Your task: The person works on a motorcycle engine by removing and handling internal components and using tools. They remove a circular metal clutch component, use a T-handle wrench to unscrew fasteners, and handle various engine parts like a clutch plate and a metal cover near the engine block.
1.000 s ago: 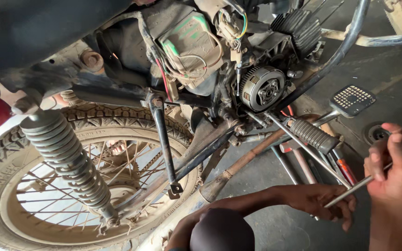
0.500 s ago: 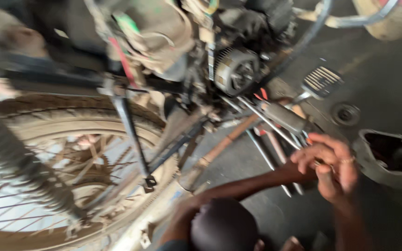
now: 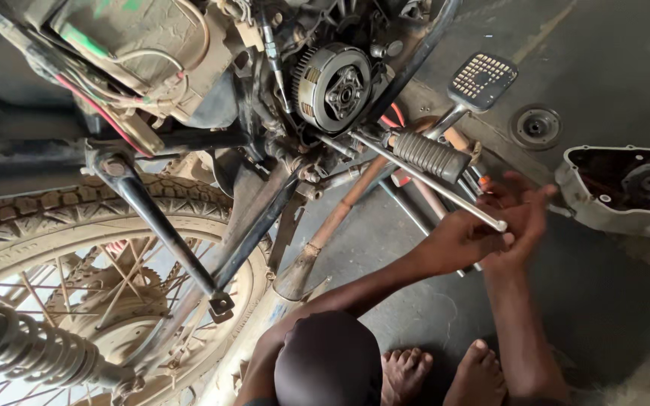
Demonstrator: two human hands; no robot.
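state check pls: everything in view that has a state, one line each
clutch: exposed, cover off
engine cover: removed, lying on the floor, inside up
round part: loose on the floor
footpeg: folded out, mounted
left hand: closed, pressed against the right hand
right hand: fingers spread, contents hidden
rear wheel: mounted, muddy

No packages, signs or screens showed in the view. The one label-like thing was a worn green patch (image 3: 107, 16) on the dusty tan box-shaped component (image 3: 144, 56) at the upper left of the motorcycle, above the rear wheel; it was irregular, partly rubbed away and coated in dust, and whether it was a sticker or paint could not be told.
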